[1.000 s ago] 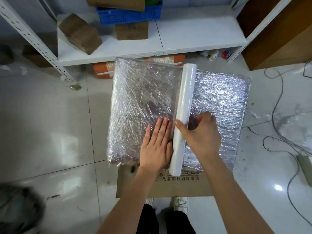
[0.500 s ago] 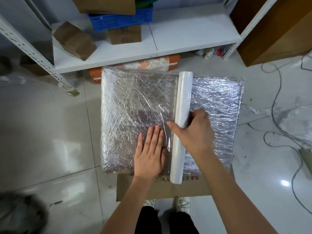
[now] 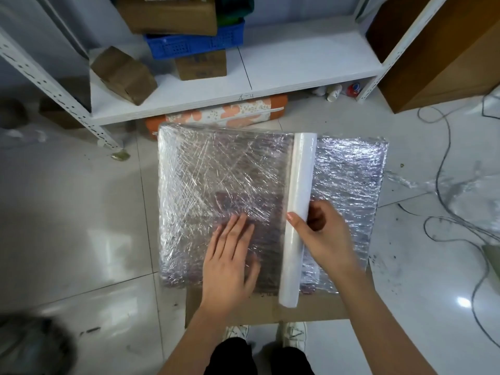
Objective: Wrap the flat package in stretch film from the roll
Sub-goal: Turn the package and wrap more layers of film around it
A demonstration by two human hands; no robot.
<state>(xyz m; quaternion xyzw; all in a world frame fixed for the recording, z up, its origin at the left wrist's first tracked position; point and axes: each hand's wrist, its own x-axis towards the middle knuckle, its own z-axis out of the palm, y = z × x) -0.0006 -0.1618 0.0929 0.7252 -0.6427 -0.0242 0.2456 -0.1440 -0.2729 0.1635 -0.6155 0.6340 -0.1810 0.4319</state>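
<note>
Flat package [image 3: 232, 185] lies on a cardboard box [image 3: 319, 307] on the glossy tiled floor [image 3: 70, 217], just in front of the white metal shelf [image 3: 297, 69]. It's a thin rectangular slab, silvery and crinkled, with clear film stretched over its left part; the film shows fine diagonal wrinkle lines and glare. Right part looks rougher, more foil-like. Film roll [image 3: 297, 217] is a long white smooth cylinder lying across the package front to back, near end overhanging the package edge onto the cardboard. My right hand [image 3: 324, 236] grips the roll around its middle, thumb over the top on the left side, fingers curled behind it. My left hand [image 3: 230, 261] lies flat on the film left of the roll, fingers straight and close together, palm pressing down, a small gap to the roll. On the shelf: brown cardboard cartons and a blue slotted plastic crate [image 3: 194, 41]. Thin cables [image 3: 446, 185] loop over the floor on the right.
</note>
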